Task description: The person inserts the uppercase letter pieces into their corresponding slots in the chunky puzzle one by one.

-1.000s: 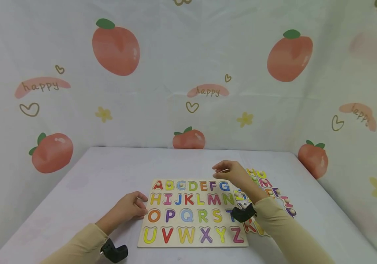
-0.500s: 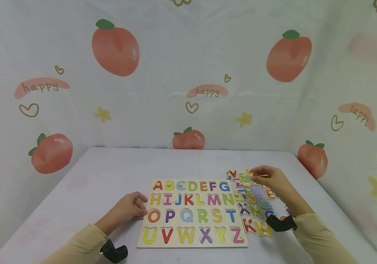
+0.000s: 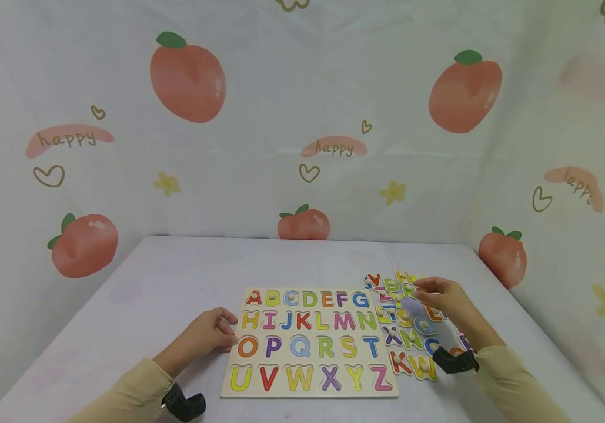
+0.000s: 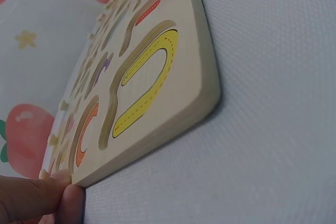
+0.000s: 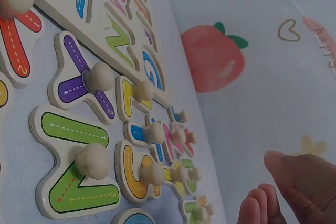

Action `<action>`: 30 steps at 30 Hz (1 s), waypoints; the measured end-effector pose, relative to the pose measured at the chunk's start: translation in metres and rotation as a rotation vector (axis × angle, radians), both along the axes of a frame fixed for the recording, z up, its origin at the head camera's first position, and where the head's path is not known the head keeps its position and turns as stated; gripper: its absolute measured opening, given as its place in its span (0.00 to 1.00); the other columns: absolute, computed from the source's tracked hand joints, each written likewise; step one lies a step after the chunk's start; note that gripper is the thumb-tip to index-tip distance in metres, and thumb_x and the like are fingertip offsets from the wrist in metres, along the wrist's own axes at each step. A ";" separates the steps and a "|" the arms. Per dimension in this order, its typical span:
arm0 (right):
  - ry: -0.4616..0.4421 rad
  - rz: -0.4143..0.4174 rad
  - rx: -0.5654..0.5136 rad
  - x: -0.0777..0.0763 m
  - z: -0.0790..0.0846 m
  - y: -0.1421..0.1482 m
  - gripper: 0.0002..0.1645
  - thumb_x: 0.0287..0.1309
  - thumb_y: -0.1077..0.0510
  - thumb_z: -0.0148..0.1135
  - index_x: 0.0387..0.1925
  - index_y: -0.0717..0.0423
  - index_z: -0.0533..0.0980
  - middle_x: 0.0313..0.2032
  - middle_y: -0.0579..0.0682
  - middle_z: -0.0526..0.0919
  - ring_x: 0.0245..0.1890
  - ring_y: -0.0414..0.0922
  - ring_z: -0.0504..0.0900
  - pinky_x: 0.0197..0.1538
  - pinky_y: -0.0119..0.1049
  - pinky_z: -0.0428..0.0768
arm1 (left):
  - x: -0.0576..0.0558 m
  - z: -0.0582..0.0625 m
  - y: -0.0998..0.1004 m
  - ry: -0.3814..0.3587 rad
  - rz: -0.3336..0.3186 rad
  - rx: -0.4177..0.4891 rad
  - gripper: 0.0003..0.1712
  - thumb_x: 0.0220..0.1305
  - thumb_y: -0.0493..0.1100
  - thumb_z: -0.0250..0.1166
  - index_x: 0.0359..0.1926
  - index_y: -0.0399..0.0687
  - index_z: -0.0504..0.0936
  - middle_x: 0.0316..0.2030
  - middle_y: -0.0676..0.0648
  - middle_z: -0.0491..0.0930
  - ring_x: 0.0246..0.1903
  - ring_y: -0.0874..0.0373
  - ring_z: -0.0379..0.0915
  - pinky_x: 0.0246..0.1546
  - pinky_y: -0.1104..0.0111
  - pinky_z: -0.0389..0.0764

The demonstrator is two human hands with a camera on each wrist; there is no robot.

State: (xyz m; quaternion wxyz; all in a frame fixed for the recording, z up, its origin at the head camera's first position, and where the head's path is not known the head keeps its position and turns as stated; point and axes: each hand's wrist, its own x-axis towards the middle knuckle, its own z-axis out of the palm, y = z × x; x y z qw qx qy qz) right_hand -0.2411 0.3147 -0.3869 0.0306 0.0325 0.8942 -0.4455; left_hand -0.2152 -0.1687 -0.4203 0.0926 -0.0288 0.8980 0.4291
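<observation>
A wooden alphabet puzzle board (image 3: pixel 257 362) lies flat on the table, with knobbed A (image 3: pixel 253 297), B (image 3: pixel 272 297) and C (image 3: pixel 291 297) pieces in its top row. My left hand (image 3: pixel 208 335) grips the board's left edge; in the left wrist view the thumb (image 4: pixel 37 195) lies at the edge with a finger beside it. Over the loose letter pieces on the right, my right hand (image 3: pixel 447 302) hovers with thumb and fingers apart, nothing visible between them. Beneath and around it are a green N (image 5: pixel 79 198), a purple X (image 5: pixel 76 56) and several others, some hidden by the hand.
The loose knobbed pieces, such as the red K (image 3: pixel 400 362) and yellow W (image 3: pixel 423 368), lie close against the board's right side. White cloth covers the table (image 3: pixel 138 282). Behind it hangs a printed backdrop (image 3: pixel 260 117).
My right hand has swung right from above the board's top right corner to over the loose letters, then shifted slightly further right and nearer. The left hand stays on the board's edge.
</observation>
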 end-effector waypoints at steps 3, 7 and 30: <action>0.009 -0.005 0.009 -0.009 -0.002 -0.004 0.28 0.64 0.50 0.61 0.58 0.64 0.71 0.51 0.62 0.78 0.47 0.51 0.79 0.52 0.46 0.79 | 0.000 0.000 -0.001 0.002 0.003 0.003 0.23 0.50 0.34 0.73 0.48 0.35 0.75 0.28 0.46 0.76 0.24 0.58 0.74 0.28 0.69 0.81; 0.022 -0.014 0.005 -0.023 -0.003 -0.012 0.26 0.64 0.52 0.60 0.58 0.64 0.72 0.52 0.64 0.78 0.47 0.51 0.79 0.52 0.45 0.79 | -0.001 -0.001 -0.001 0.005 0.003 0.013 0.23 0.50 0.33 0.73 0.47 0.35 0.75 0.28 0.45 0.76 0.24 0.58 0.74 0.28 0.69 0.81; -0.060 -0.131 0.025 -0.068 -0.024 -0.026 0.20 0.57 0.58 0.66 0.49 0.63 0.77 0.45 0.60 0.80 0.43 0.51 0.77 0.49 0.44 0.75 | -0.001 -0.003 0.000 0.003 0.010 0.023 0.23 0.50 0.33 0.73 0.47 0.35 0.75 0.28 0.46 0.76 0.24 0.58 0.74 0.27 0.69 0.81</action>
